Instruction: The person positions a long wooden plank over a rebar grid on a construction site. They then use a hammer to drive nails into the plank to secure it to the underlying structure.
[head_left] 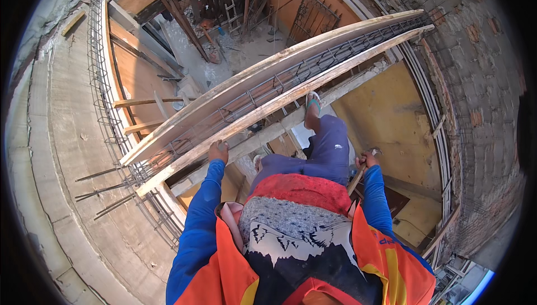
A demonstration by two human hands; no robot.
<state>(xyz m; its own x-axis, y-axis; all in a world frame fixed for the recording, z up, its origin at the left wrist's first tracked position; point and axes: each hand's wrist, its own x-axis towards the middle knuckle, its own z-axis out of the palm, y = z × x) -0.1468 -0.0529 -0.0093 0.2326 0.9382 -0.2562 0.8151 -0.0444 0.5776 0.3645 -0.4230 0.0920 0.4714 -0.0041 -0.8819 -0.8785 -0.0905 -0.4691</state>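
My left hand [218, 151] is at the near wooden board [268, 112] of a long beam form, its fingers curled at the board's edge. Between this board and the far wooden board [215, 99] lies a cage of steel rebar [253, 100]. Out to the right, my right hand [367, 160] is closed round a wooden-handled tool [354, 182]. Its handle slants down from the fist, and a small pale bit shows above the fingers; the tool's head cannot be made out clearly. One sandalled foot [313, 101] rests by the near board.
Below the beam lies a floor with debris [224, 62] and a metal grille [313, 19]. A brick wall [475, 42] rises on the right. Rebar ends [100, 193] jut out at the left over a concrete ledge [72, 131]. A yellow wall [391, 120] drops away below my right side.
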